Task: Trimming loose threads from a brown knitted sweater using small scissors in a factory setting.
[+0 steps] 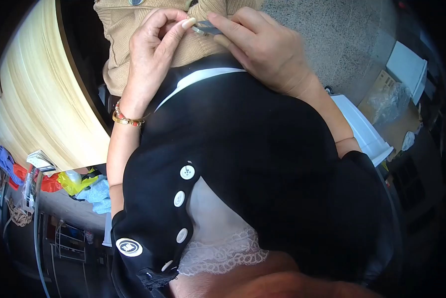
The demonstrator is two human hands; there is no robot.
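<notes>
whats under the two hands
Tan knit shows between the left hand and right hand, with grey floor past the right one. Whatever their palms cover, and anything beneath the knit, can't be seen.

Room opens over the speckled floor [332,35] outside the right hand [270,47]; the wood-grain desk [46,99] bounds the left.
</notes>
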